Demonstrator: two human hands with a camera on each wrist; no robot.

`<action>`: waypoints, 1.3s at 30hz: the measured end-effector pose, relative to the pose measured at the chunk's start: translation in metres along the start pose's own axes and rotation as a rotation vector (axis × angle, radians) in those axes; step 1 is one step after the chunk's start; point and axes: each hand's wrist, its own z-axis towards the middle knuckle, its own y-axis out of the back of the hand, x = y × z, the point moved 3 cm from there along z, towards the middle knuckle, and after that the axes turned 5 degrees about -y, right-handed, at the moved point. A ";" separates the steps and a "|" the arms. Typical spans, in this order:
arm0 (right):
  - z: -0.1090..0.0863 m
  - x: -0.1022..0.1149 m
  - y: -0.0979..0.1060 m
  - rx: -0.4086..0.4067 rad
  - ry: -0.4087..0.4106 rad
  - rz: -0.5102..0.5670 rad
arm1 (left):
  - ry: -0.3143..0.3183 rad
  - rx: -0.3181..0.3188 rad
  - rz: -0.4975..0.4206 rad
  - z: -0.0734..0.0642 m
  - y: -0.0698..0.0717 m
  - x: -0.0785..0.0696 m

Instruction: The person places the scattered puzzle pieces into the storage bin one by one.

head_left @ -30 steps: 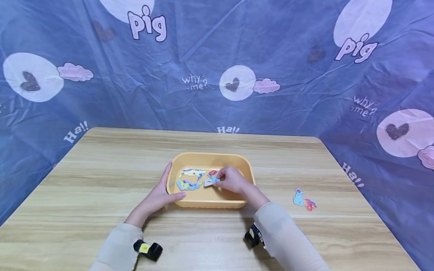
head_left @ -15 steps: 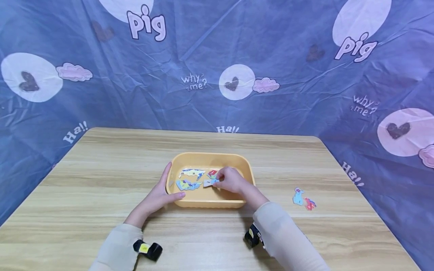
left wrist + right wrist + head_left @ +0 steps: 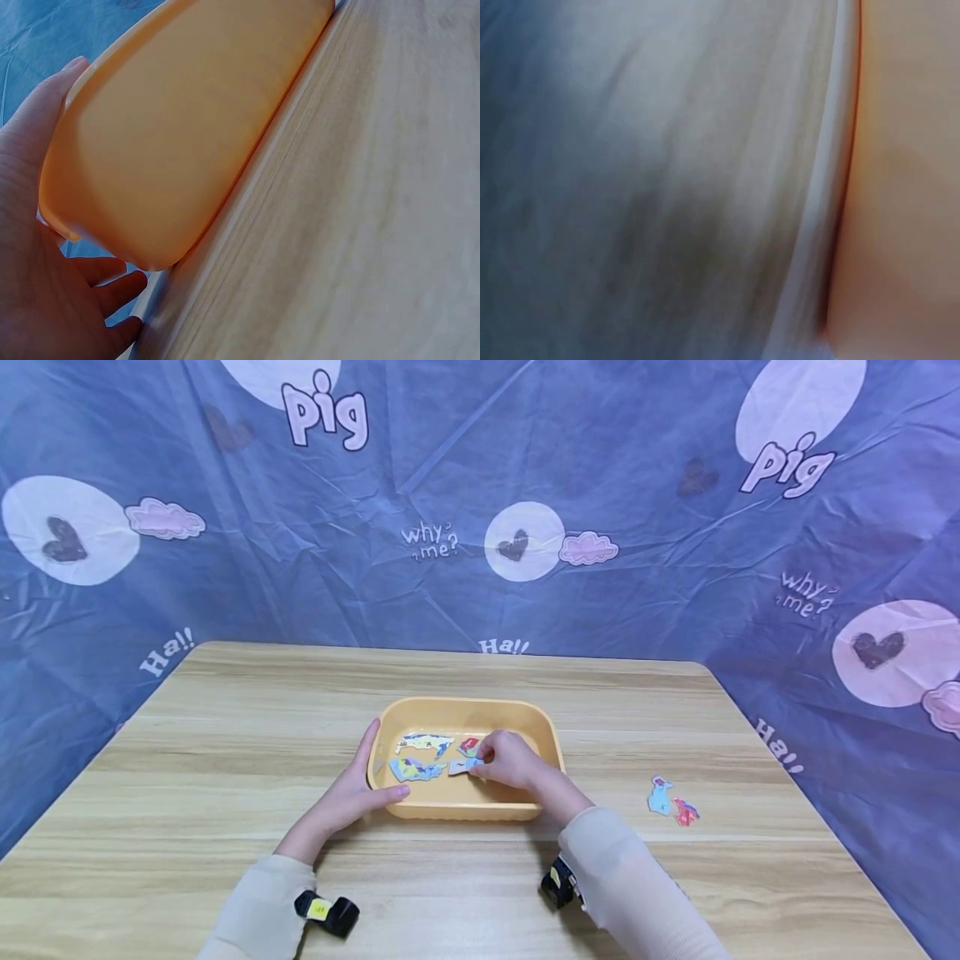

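A shallow yellow plastic box (image 3: 480, 812) stands on the table. My left hand (image 3: 351, 789) grips its left end, the thumb over the front rim and the fingers along the outer side. The left wrist view shows that hand (image 3: 45, 255) against the box's wall (image 3: 180, 135). Inside the box my right hand (image 3: 513, 764) pinches a light blue puzzle piece (image 3: 459, 766), partly covered by the fingers. Just behind it lies a red and green puzzle piece (image 3: 468, 746). Farther left are a cream and blue piece (image 3: 423, 742) and a multicoloured piece (image 3: 414, 769).
Right of the box, a blue puzzle piece (image 3: 659, 796) and a red one (image 3: 686, 812) lie on the wooden table (image 3: 225, 735). A blue printed cloth (image 3: 450, 468) hangs behind. The right wrist view holds only blurred table and the box's side (image 3: 900, 180).
My right hand has shifted very slightly left with the light blue puzzle piece. The left hand keeps its hold on the box.
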 end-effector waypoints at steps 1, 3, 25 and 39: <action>0.000 0.000 0.000 0.000 0.002 -0.002 | 0.002 0.000 0.002 0.000 0.000 0.000; 0.000 0.001 0.000 0.001 0.005 -0.006 | 0.005 -0.001 0.003 0.001 0.000 0.001; 0.000 0.002 0.002 -0.040 -0.014 0.032 | 0.004 -0.002 -0.004 0.001 0.000 -0.001; 0.001 0.001 0.006 -0.091 -0.019 0.212 | 0.011 0.000 -0.001 0.001 0.001 0.000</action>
